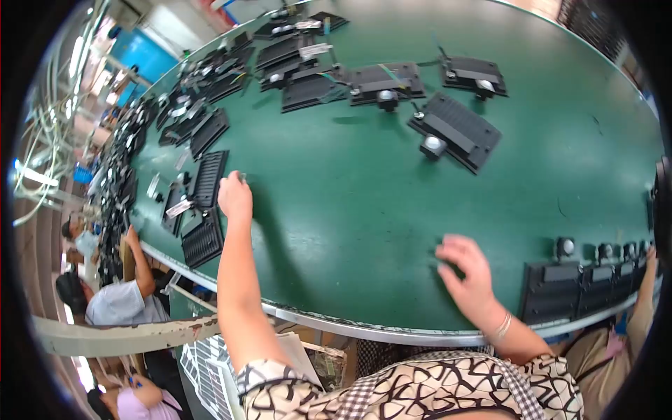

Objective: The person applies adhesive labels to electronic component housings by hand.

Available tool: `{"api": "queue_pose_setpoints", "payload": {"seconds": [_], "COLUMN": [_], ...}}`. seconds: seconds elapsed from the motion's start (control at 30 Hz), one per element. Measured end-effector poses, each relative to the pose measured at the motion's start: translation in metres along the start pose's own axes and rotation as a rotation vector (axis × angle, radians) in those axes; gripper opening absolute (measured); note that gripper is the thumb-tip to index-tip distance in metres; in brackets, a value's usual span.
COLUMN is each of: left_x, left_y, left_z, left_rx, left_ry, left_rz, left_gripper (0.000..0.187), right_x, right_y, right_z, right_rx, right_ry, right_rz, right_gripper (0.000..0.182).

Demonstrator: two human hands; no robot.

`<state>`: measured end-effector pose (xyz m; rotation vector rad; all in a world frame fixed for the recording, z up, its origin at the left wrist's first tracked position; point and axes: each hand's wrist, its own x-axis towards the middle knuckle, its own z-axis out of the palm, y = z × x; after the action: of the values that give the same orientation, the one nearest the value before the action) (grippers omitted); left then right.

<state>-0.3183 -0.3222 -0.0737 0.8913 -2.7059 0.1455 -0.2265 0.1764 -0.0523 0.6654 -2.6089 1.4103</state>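
My left hand (pixel 236 196) reaches out over the green table, its fingers pinched together. A small shiny bit shows at the fingertips, too small to name. Just left of it lie a black ribbed panel (pixel 210 178) and a second ribbed panel (pixel 203 239) with a pale label near them. My right hand (pixel 466 271) hovers above bare tabletop, thumb and fingers apart, holding nothing. Beyond it, a flat black panel with a round silver-faced lamp head (pixel 433 146) lies at an angle.
Several similar black panels (pixel 318 89) lie across the far side of the green table (pixel 336 210). A row of panels (pixel 553 290) stands at the right near edge. Black parts pile up at left (pixel 119 175). Co-workers (pixel 126 301) sit at left; another person's arm (pixel 645 294) is at right.
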Motion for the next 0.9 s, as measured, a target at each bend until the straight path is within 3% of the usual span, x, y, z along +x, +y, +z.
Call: {"api": "queue_pose_setpoints", "payload": {"seconds": [0.03, 0.13, 0.2, 0.27, 0.37, 0.43, 0.5, 0.53, 0.63, 0.67, 0.9], "left_x": [-0.010, -0.070, -0.103, -0.125, -0.142, -0.136, -0.133, -0.124, -0.115, -0.113, -0.074], "left_y": [0.018, 0.082, 0.111, 0.116, 0.100, 0.079, 0.050, 0.031, -0.024, -0.038, -0.060], "left_z": [-0.002, -0.025, -0.046, -0.053, -0.067, -0.071, -0.070, -0.068, -0.048, -0.040, -0.003], "left_rx": [-0.088, -0.313, -0.124, -0.147, -0.164, -0.123, -0.022, 0.014, 0.167, 0.139, 0.112], "left_ry": [0.031, 0.052, -0.029, -0.054, -0.127, -0.125, -0.097, -0.140, -0.053, -0.109, 0.095], "left_rz": [0.144, 0.507, 0.650, 0.643, 0.464, 0.248, 0.035, -0.124, -0.506, -0.622, -0.756], "left_gripper": [0.019, 0.013, 0.013, 0.015, 0.022, 0.030, 0.039, 0.055, 0.067, 0.072, 0.055], "right_x": [0.023, 0.110, 0.184, 0.233, 0.269, 0.291, 0.303, 0.310, 0.313, 0.321, 0.341], "right_y": [0.004, 0.025, 0.071, 0.111, 0.137, 0.189, 0.171, 0.162, 0.116, 0.114, 0.061], "right_z": [-0.010, -0.039, -0.047, -0.050, -0.061, -0.047, -0.031, -0.010, 0.048, 0.063, 0.146], "right_rx": [-0.097, -0.470, -0.602, -0.737, -0.982, -0.758, -0.554, -0.574, -0.702, -0.652, -0.631], "right_ry": [0.088, 0.438, 0.549, 0.517, 0.336, 0.279, 0.141, 0.153, 0.097, 0.110, 0.107], "right_rz": [-0.076, 0.029, 0.168, 0.254, 0.284, 0.161, 0.215, 0.133, 0.050, 0.045, -0.098], "right_gripper": [0.039, 0.096, 0.099, 0.099, 0.095, 0.089, 0.083, 0.080, 0.077, 0.076, 0.082]}}
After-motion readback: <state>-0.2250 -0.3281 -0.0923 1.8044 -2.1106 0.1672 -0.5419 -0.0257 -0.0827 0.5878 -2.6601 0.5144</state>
